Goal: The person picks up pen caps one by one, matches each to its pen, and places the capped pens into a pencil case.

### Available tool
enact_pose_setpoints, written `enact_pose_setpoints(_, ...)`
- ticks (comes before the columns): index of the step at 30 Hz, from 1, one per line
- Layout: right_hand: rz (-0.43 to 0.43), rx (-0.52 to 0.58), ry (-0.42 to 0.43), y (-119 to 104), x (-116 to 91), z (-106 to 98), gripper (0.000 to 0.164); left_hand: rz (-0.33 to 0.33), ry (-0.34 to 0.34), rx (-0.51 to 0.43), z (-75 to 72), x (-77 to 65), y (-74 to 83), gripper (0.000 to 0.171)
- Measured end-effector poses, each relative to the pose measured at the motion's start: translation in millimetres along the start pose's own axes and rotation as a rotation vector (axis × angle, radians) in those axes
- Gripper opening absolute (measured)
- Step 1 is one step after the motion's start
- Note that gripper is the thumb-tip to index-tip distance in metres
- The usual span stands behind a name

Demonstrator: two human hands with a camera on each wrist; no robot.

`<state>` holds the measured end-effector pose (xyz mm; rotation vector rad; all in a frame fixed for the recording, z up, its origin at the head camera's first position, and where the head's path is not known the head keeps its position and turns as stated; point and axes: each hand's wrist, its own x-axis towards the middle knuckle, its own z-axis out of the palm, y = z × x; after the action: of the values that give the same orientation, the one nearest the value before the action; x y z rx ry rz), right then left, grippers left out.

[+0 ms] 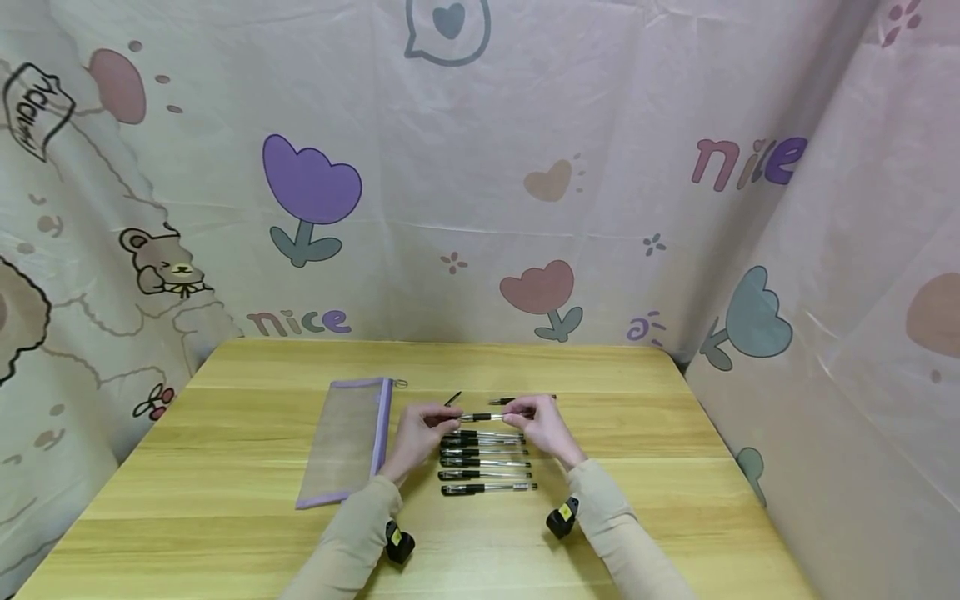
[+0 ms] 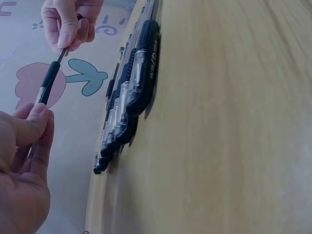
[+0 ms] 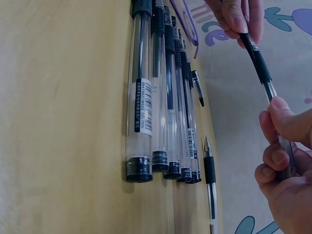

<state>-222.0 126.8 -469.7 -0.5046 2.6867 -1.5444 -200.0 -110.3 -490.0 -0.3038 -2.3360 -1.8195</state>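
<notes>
Both hands hold one clear-barrelled gel pen (image 1: 483,417) level above the table, behind a row of similar pens. My left hand (image 1: 416,435) pinches its black-grip end between thumb and fingers, which hide the tip. At the other end, my right hand (image 1: 542,423) grips the clear barrel with curled fingers, as the right wrist view shows around the barrel (image 3: 273,92). Below the hands lie several capped gel pens (image 1: 480,463), side by side with caps to the left. Beyond them rests an uncapped pen (image 3: 210,180), its metal point bare, and a loose black pen cap (image 3: 198,87).
A see-through mesh pouch (image 1: 345,442) with purple edging and a zip lies flat left of the pens. The wooden table (image 1: 645,533) meets a patterned cloth (image 1: 450,208) at the back and sides. A small black camera (image 1: 399,543) sits at each wrist.
</notes>
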Motion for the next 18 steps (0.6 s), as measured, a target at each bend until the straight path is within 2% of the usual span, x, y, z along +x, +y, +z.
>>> enact_pose_setpoints(4, 0.009, 0.012, -0.004, 1.5, -1.2, -1.3, 0.008, 0.038, 0.027, 0.005, 3.6, -2.1, -0.5, 0.017)
enact_pose_setpoints(9, 0.004, 0.027, -0.010, 1.6, -3.3, -3.5, 0.008, 0.076, 0.023, 0.004, 6.0, -4.5, -0.3, 0.019)
enact_pose_setpoints(17, -0.034, 0.004, -0.062, 4.9, -3.0, -8.6, 0.016, 0.083, -0.020, 0.022, 1.8, 1.6, 0.6, 0.019)
enact_pose_setpoints(18, -0.038, 0.006, -0.073, 6.2, -3.2, -9.7, 0.017, 0.067, -0.009, 0.032, 2.2, 2.0, 2.0, 0.020)
